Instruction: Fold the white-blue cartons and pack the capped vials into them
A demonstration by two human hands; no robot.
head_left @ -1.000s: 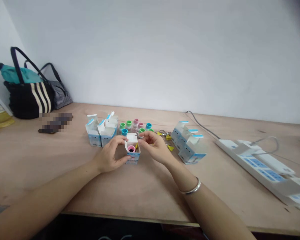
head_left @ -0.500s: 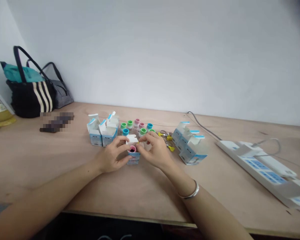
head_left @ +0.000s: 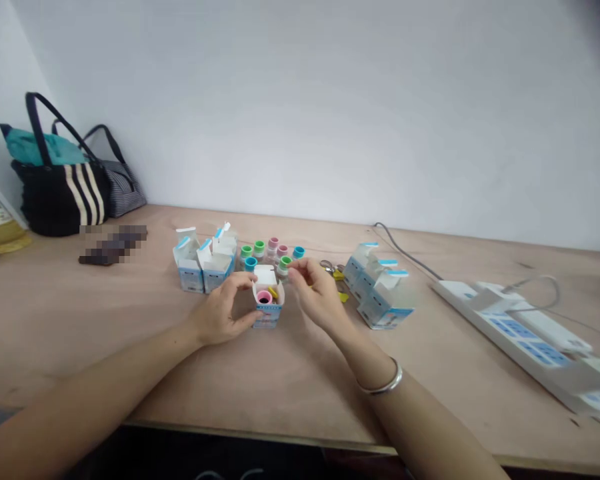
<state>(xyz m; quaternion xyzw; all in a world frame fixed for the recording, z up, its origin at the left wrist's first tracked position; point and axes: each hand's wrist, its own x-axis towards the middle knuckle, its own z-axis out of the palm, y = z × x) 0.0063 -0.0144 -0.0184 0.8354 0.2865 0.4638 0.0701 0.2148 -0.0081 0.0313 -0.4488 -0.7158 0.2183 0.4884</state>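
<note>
My left hand (head_left: 226,310) grips the left side of a small open box (head_left: 269,317), white and blue, standing on the table. Inside the box are a pink-rimmed bottle (head_left: 265,297) and a yellow piece (head_left: 273,293). To the right of the box, my right hand (head_left: 316,293) is raised with its fingers apart and nothing visible between them. Just behind stand several clear bottles with coloured rims, among them a green one (head_left: 285,263) and a blue one (head_left: 251,264). Yellow-and-metal pieces (head_left: 338,274) lie beyond my right hand, partly covered by it.
Open boxes stand on the left (head_left: 191,277) and on the right (head_left: 386,310). A white power strip (head_left: 510,340) with cables lies at the right. A black bag (head_left: 55,197), an oil bottle (head_left: 0,223) and a dark pixelated object (head_left: 113,245) are at the left of the table (head_left: 180,380).
My right hand has moved right, away from the box, and its fingers have parted. The yellow piece now shows inside the box. My left hand has stayed on the box.
</note>
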